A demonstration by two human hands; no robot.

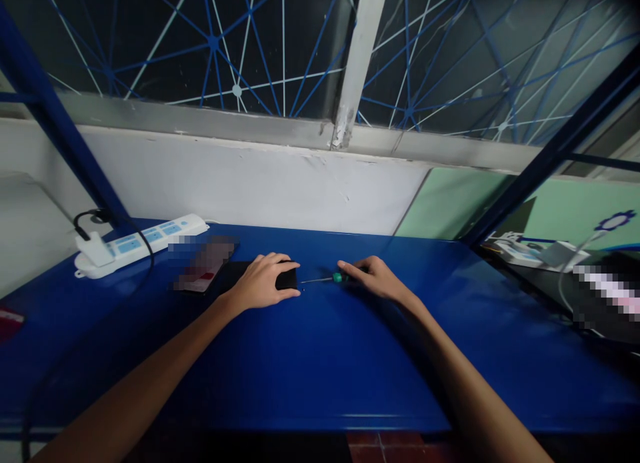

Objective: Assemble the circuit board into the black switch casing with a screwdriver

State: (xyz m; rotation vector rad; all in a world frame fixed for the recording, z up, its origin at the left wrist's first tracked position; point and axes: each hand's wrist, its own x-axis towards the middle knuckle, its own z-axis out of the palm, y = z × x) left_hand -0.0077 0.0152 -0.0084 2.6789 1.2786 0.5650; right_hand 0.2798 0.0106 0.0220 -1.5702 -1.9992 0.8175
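My left hand point(264, 281) lies over a flat black device point(287, 277) on the blue table point(320, 356), fingers curled down on its right end. My right hand point(376, 276) is closed around the green-collared handle of a small screwdriver point(325, 279). Its thin shaft lies low over the table and points left, with the tip close to the black device's right edge. Both forearms reach in from the bottom of the view.
A white power strip point(135, 243) with a plugged black cable lies at the back left. A blurred flat object point(203, 263) sits left of the black device. Papers and a cable lie on the neighbouring surface point(540, 253) at right. A wall and window grille stand behind.
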